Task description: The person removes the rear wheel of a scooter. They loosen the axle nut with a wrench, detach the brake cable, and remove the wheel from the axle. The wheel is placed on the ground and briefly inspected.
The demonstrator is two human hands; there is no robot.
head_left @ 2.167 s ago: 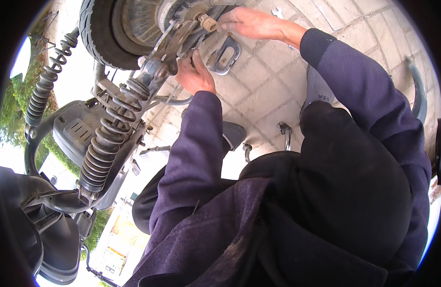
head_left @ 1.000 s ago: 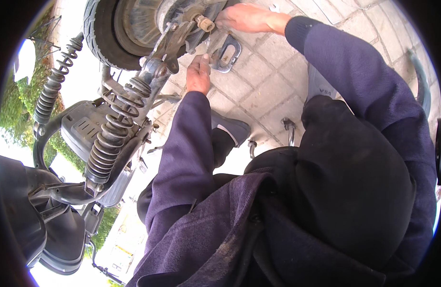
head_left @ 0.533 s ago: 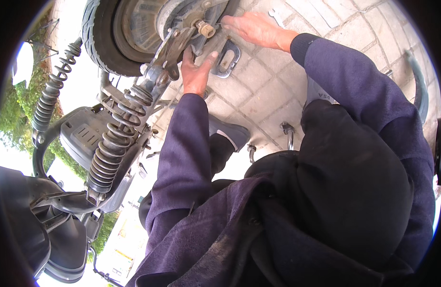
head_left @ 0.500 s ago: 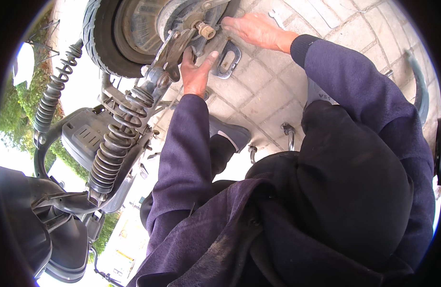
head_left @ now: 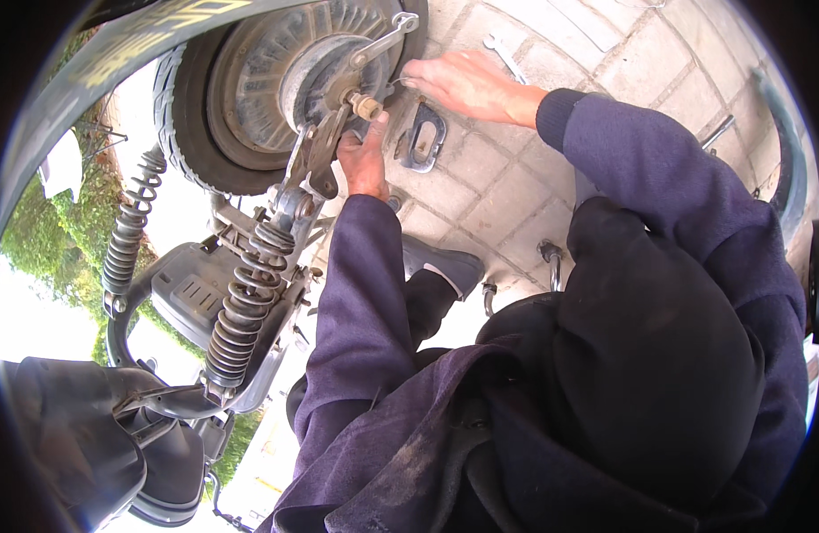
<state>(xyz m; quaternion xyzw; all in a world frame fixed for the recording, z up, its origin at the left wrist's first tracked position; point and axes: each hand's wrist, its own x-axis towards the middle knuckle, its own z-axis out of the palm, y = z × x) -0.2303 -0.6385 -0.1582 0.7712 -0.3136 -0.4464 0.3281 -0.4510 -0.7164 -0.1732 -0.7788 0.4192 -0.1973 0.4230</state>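
Steel axle nut [head_left: 367, 106] is what I'm working: left hand [head_left: 363, 160] grips below it, right hand [head_left: 463, 84] lies open alongside. Next needs the spanner [head_left: 503, 55].

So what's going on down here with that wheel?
A person in a dark blue top is crouched over a scooter's wheel on a paved floor. The left hand grips the metal parts just below the axle nut at the hub. The right hand reaches in beside the hub, fingers spread, apparently pinching something small. A coil spring runs down from the axle, and a spanner lies on the floor.
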